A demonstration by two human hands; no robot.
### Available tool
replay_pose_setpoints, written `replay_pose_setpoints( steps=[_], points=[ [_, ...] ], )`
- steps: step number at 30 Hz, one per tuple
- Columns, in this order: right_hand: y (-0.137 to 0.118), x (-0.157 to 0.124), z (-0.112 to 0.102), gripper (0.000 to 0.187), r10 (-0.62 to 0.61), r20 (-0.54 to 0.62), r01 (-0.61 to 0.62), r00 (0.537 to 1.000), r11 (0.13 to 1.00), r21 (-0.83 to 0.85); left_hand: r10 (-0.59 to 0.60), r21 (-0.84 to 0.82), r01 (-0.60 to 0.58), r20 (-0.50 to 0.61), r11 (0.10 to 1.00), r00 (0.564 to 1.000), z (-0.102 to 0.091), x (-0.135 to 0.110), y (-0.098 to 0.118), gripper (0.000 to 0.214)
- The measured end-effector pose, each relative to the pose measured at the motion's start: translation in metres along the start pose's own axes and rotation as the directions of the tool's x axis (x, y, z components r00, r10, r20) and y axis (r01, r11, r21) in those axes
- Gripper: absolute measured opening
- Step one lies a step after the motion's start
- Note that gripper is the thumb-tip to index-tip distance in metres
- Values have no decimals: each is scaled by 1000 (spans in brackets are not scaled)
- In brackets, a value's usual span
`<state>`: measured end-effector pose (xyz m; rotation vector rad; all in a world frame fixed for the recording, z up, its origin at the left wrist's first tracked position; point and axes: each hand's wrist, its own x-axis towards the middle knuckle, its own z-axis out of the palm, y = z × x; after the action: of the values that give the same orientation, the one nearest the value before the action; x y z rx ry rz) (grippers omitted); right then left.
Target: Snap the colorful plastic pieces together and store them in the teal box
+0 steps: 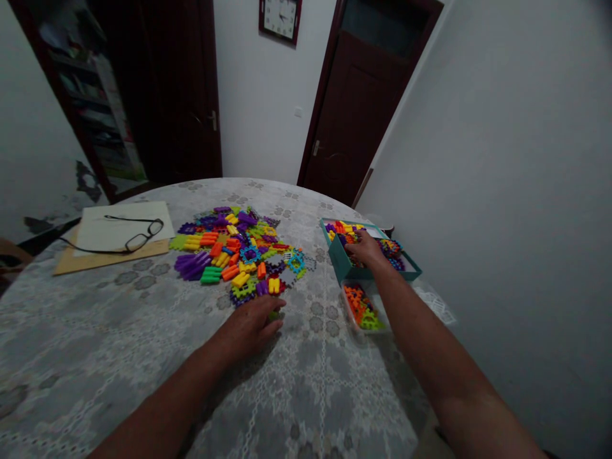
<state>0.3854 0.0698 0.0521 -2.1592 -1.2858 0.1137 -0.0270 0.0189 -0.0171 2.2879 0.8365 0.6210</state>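
My left hand point(253, 322) rests at the near edge of a heap of colourful plastic building pieces point(239, 245), its thumb and fingers apart. A bit of a green piece point(273, 315) shows beside its fingers. Over on the right, my right hand point(366, 250) reaches into a teal box point(342, 261) of mixed pieces; its fingertips are low among them and I cannot make out what they hold. Just in front of that box stands a clear plastic tub point(377, 305) with orange and lime-green pieces point(359, 307), partly behind my right forearm.
Eyeglasses point(138, 241) lie on white paper and a brown folder point(67, 261) at the left. A patterned cloth point(296, 382) covers the round table. A white wall point(516, 191) stands close on the right. Dark doors point(354, 108) and a clock point(280, 18) are beyond.
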Motion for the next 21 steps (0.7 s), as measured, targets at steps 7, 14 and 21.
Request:
replay_pose_setpoints(
  steps=[7, 14, 21],
  points=[
    [-5, -6, -5, 41, 46, 35, -45, 998, 999, -27, -17, 18, 16, 24, 1000, 1000, -2, -1, 3, 43],
    [-8, -8, 2, 17, 71, 100, -75, 992, 997, 36, -30, 9, 29, 23, 1000, 999, 0, -1, 0, 42],
    [-9, -17, -3, 16, 17, 109, -25, 994, 997, 69, -37, 15, 37, 26, 999, 999, -1, 0, 2, 42]
  ],
)
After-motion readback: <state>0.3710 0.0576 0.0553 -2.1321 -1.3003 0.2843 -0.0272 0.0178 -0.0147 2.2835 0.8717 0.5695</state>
